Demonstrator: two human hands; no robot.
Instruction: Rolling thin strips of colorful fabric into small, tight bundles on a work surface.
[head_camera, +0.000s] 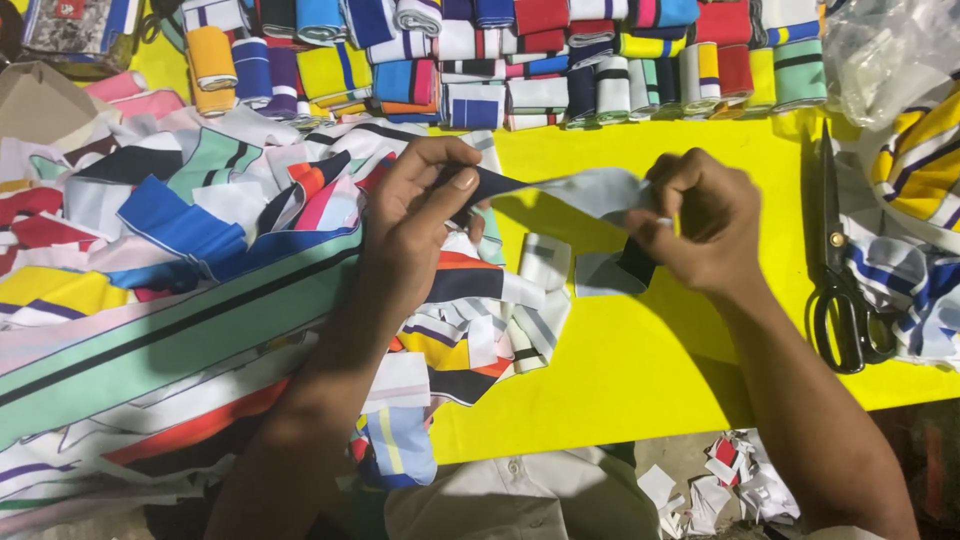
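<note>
Your left fingers (455, 185) are pinched together on the dark navy end of a fabric strip (590, 190), thumb on top, the other fingers curled beneath. Your right fingers (680, 195) are bunched tight on the strip's other end, where a dark tip pokes out below the right hand (705, 225). The strip hangs just above the yellow table (620, 360), stretched between both hands, pale grey in the middle and sagging a little.

It looks light, thin and floppy, not fragile, likely to droop or twist unless held at both ends. The ends are the place to grip, as you do now.

Under the left hand (415, 225), a heap of striped scraps (180, 230) covers the left of the table. Two small pale pieces (545, 262) lie below the strip. Rolled strips (540, 60) line the far edge. Scissors (840, 280) lie to the right, well apart from the hands.
</note>
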